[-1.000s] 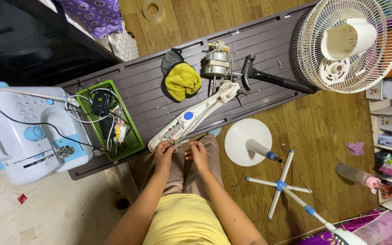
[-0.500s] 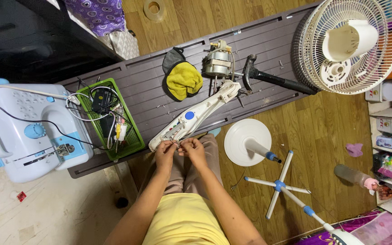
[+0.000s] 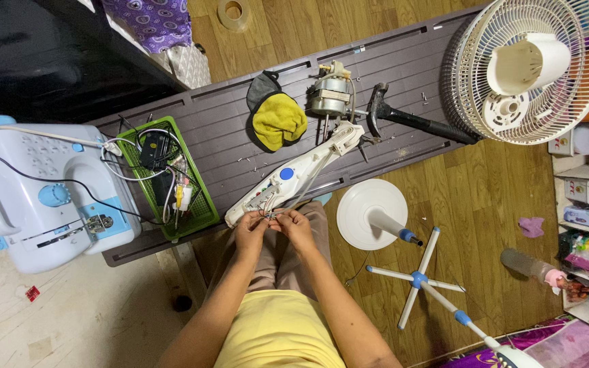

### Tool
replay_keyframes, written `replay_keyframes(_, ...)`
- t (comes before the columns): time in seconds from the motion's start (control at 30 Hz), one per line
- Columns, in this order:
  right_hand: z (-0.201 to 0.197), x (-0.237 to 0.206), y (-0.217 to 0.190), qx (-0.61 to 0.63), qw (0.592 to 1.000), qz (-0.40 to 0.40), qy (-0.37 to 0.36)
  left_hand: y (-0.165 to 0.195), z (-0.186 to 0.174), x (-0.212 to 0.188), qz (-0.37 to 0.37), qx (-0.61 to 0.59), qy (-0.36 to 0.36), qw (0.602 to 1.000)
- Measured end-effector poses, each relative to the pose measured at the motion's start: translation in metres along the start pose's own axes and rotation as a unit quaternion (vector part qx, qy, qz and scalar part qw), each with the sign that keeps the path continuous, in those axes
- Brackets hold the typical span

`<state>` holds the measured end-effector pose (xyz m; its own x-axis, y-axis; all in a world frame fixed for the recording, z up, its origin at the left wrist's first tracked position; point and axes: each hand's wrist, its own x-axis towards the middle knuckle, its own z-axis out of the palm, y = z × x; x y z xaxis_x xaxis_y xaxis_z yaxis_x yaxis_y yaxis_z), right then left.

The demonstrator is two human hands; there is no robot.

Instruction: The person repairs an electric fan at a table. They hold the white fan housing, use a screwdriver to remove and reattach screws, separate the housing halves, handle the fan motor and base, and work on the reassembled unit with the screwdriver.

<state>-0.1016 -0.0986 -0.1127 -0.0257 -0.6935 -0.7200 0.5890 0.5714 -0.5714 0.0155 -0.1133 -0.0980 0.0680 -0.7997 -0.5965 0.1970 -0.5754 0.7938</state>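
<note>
Sitting at the near edge of a dark brown slatted table (image 3: pixel 390 68), in a yellow top, both forearms reaching forward over the lap. Left hand (image 3: pixel 250 230) and right hand (image 3: pixel 296 228) meeting almost knuckle to knuckle, fingertips (image 3: pixel 265 217) drawn together and pinching at the thin wires (image 3: pixel 269 210) spilling from the open near end of a white fan control housing (image 3: pixel 288 178). Too small to tell exactly which wire each finger is gripping.

Lying slantwise just beyond the fingertips, the white housing running away from the fingers toward the upper right, a blue round knob showing on its face.

Sitting just left of the left fingers, a green plastic basket (image 3: pixel 195 197) holding cables and small parts. Standing farther left of that, a white and blue sewing machine (image 3: pixel 35 191), a black cord trailing across it.

Resting right of the right fingers, down on the wooden floor, a round white fan base (image 3: pixel 366 212), and past it a white cross-shaped stand with blue joints (image 3: pixel 414 279).

Lying beyond the far end of the housing, a yellow cloth (image 3: pixel 279 121) on a dark one, a bare metal fan motor (image 3: pixel 328 95) beside it, and a black fan neck (image 3: pixel 410 121) stretching right. Leaning farthest away to the right of the fingers, a white fan grille (image 3: pixel 581 75) with its rear cover inside.
</note>
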Motion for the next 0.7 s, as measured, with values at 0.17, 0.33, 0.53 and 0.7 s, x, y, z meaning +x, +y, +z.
replay_keyframes(0.17,0.0,-0.002,-0.004,-0.003,1.0,0.014,-0.01,0.004,-0.001,0.0,0.013,0.021,0.011,1.0)
replay_keyframes(0.33,-0.003,0.001,-0.003,-0.001,0.999,0.029,-0.019,0.001,-0.003,0.003,0.005,0.031,0.016,0.999)
replay_keyframes(0.53,-0.004,0.002,0.0,0.004,0.999,0.03,-0.021,-0.001,-0.008,0.005,0.01,0.036,0.007,0.999)
replay_keyframes(0.7,-0.007,0.003,0.0,-0.018,0.999,0.039,-0.022,0.0,-0.011,0.004,-0.017,0.12,0.001,0.993)
